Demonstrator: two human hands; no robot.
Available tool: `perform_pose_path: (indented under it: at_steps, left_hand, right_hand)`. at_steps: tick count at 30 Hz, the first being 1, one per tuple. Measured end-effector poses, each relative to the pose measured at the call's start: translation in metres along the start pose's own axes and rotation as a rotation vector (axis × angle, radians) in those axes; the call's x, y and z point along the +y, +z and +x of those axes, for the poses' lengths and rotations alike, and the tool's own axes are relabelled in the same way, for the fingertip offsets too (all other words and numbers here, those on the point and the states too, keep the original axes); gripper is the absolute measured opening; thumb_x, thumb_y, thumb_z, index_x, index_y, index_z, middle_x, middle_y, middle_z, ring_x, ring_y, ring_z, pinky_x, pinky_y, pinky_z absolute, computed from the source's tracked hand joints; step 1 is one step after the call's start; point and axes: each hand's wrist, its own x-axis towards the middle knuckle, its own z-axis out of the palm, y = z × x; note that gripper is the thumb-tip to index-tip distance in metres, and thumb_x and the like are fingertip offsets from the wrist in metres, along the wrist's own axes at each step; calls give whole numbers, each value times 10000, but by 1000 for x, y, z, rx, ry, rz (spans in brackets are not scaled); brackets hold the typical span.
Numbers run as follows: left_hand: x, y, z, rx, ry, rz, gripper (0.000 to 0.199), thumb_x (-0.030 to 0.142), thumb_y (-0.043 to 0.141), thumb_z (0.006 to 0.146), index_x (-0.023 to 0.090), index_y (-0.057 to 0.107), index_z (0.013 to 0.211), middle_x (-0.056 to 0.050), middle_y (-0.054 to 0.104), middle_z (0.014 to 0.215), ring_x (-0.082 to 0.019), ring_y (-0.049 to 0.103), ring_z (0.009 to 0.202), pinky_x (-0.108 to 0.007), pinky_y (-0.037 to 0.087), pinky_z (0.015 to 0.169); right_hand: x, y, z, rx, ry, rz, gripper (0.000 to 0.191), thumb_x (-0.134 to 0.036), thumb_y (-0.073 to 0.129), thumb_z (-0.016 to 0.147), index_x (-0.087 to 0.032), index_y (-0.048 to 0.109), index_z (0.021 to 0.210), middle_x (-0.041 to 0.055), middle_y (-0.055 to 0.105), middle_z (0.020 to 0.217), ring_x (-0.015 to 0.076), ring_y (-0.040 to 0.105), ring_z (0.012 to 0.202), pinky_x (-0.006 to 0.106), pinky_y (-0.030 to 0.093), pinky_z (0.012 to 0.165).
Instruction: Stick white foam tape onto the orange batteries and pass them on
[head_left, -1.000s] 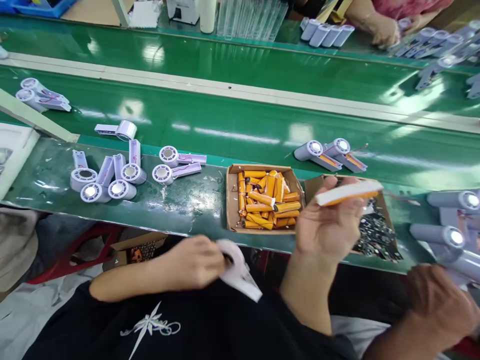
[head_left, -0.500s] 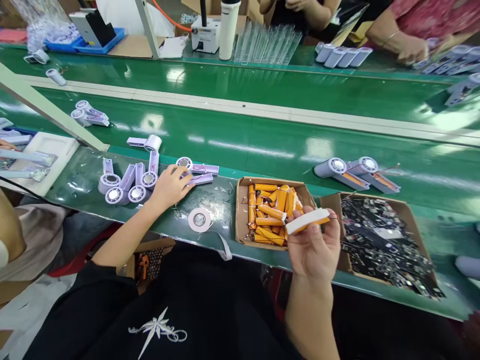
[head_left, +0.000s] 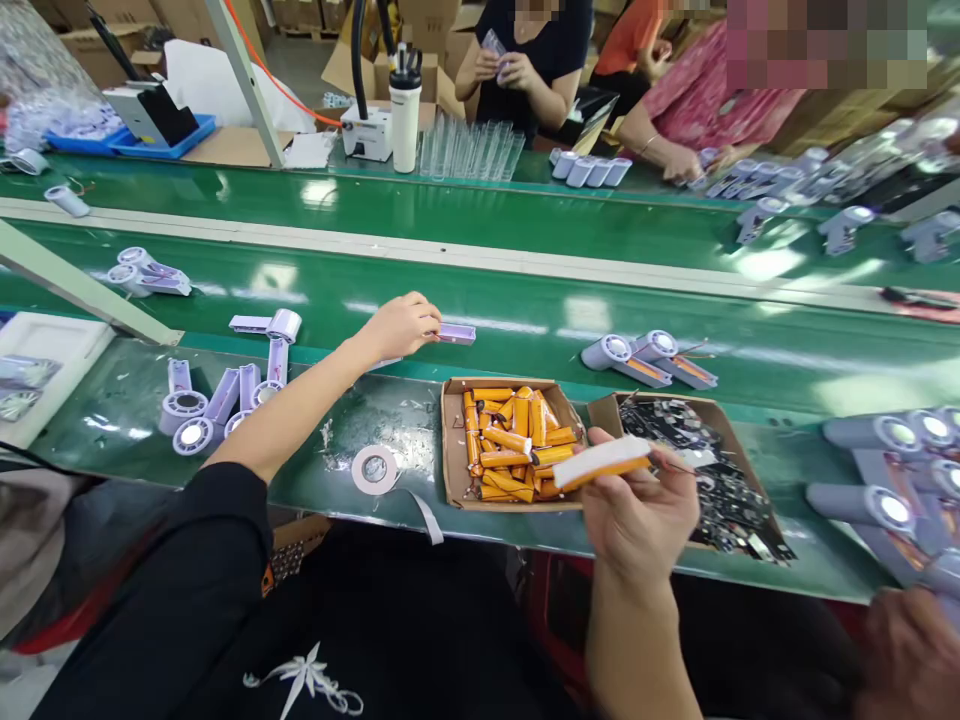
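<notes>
Right hand [head_left: 646, 508] gripping a white-topped orange battery [head_left: 604, 466] above the dark green counter [head_left: 416, 425].
A round white tape roll [head_left: 374, 488] lies left of a brown cardboard box [head_left: 452, 445]; farther off, the left hand [head_left: 401, 324] pinches a lilac plastic housing [head_left: 457, 334] over the glossy green belt [head_left: 517, 300].

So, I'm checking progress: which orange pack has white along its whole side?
The pack held in the right hand; the others in the box show no full-length white.

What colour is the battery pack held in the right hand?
Orange, with a white strip on top; the head view shows it.
</notes>
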Motion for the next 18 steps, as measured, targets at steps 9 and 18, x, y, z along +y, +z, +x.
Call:
perform_pose_path:
  at_steps: [9, 18]
  left_hand:
    - [-9, 54, 65, -202, -174, -163, 307, 345, 426, 1087, 203, 695, 1040, -57, 792, 982, -211, 709, 894, -284, 445, 754]
    - [-1, 65, 83, -181, -377, -227, 321, 427, 425, 1080, 241, 686, 1063, -47, 804, 1043, -234, 740, 991, -281, 472, 783]
  right_hand:
    - [27, 70, 90, -442, -258, -334, 343, -299, 881, 831, -232, 663, 1088, 50, 843, 1053, 256, 828, 992, 368, 697, 841]
    - [92, 125, 157, -998, -182, -1315, 266, -294, 734, 943, -240, 720, 1203, 67, 831, 991, 279, 793, 967, 348, 589, 876]
